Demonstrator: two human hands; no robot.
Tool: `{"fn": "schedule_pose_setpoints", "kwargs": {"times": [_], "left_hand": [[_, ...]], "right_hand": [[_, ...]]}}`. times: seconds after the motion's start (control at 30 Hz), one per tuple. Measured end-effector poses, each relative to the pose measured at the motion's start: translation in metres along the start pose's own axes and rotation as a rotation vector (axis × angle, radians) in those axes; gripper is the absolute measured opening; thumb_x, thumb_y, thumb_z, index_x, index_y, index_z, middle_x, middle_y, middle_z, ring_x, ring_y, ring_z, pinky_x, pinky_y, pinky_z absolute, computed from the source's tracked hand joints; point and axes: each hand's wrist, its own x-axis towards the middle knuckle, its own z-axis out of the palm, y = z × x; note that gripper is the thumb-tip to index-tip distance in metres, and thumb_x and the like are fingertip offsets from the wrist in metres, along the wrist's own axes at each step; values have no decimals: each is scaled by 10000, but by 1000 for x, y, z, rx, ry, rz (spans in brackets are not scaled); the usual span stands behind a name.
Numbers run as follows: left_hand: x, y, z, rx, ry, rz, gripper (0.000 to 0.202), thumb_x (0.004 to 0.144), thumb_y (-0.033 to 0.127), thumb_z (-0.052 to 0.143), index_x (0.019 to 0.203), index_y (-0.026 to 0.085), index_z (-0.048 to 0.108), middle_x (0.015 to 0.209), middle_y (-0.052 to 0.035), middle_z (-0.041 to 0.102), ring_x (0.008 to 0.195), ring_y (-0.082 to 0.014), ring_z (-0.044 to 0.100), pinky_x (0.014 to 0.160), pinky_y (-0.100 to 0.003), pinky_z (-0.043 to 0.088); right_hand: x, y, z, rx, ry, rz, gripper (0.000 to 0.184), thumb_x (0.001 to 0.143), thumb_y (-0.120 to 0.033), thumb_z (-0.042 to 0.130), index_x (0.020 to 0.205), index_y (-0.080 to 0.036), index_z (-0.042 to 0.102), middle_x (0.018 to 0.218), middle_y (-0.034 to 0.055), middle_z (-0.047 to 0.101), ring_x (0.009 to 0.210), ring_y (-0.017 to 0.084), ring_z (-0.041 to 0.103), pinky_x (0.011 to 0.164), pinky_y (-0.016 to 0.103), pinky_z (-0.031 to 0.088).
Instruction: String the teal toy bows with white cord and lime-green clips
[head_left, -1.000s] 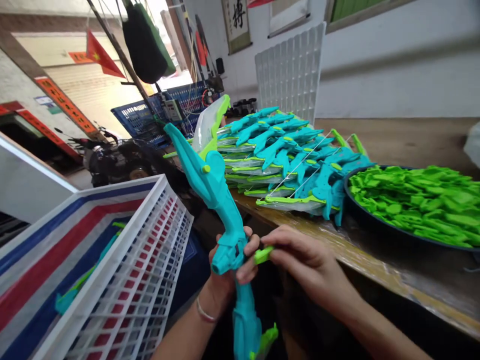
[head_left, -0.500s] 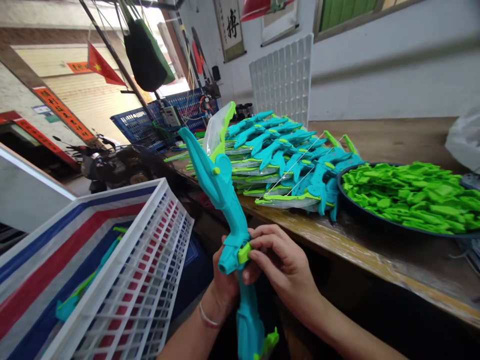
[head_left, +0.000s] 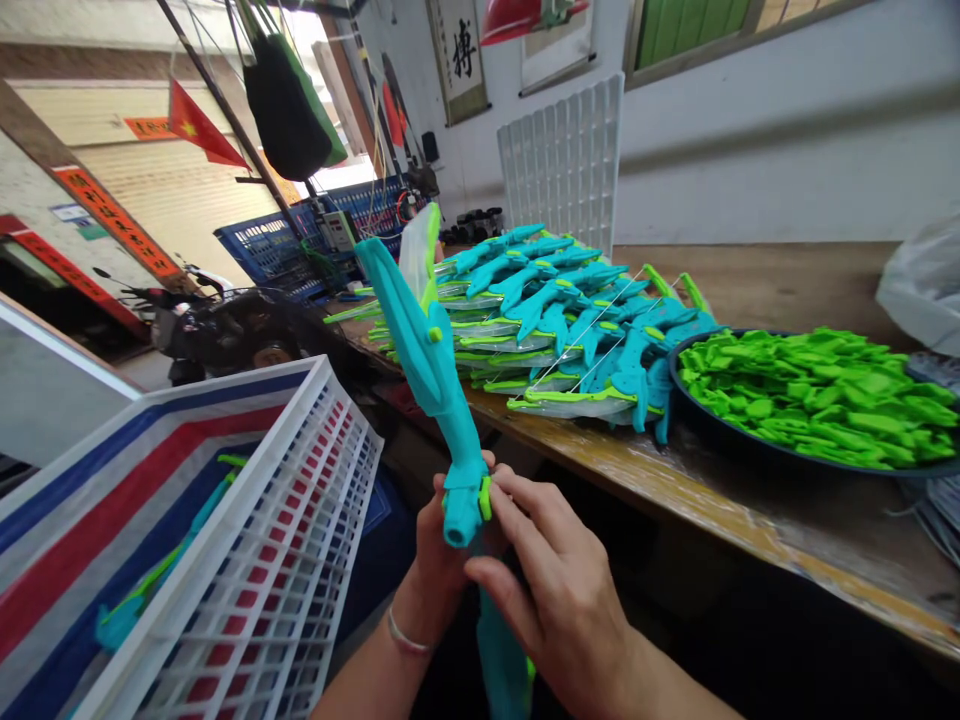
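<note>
My left hand (head_left: 435, 545) is wrapped round the grip of a teal toy bow (head_left: 435, 370) that stands nearly upright in front of me. My right hand (head_left: 547, 590) covers the grip from the right, its fingers pressing a small lime green clip (head_left: 485, 497) onto the bow's middle. The bow's upper limb carries a clear and green blade; its lower limb runs down behind my right hand.
A stack of finished teal and green bows (head_left: 555, 320) lies on the wooden bench (head_left: 750, 520). A dark bowl (head_left: 720, 425) of green clips stands at the right. A white slatted crate (head_left: 300, 540) with a striped liner is at my left. A white grid tray (head_left: 566, 160) leans against the wall.
My right hand brought the green clip in from the right and pushed it onto the bow's grip. The bow turned more upright and edge-on.
</note>
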Motion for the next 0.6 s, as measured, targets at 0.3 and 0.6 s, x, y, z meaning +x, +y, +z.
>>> {"fn": "schedule_pose_setpoints", "kwargs": {"times": [0.3,0.6], "left_hand": [[-9,14,17,73,-21,199,491,852,584,744,1188,227,707,1121,-69,666,806,-169,631,723,-281,545],[-8,29,20,223,-144,228,532,778,540,835,1167,205,695,1003,-50,635,708,-111,572,632,-203,514]], "right_hand": [[13,-12,-2,-420,-150,33,556,1054,-580,412,1056,-91,676,871,125,653,732,259,620,640,395,521],[29,9,-17,-60,-473,198,375,927,-487,649,735,-198,509,661,-21,533,562,128,457,559,295,229]]}}
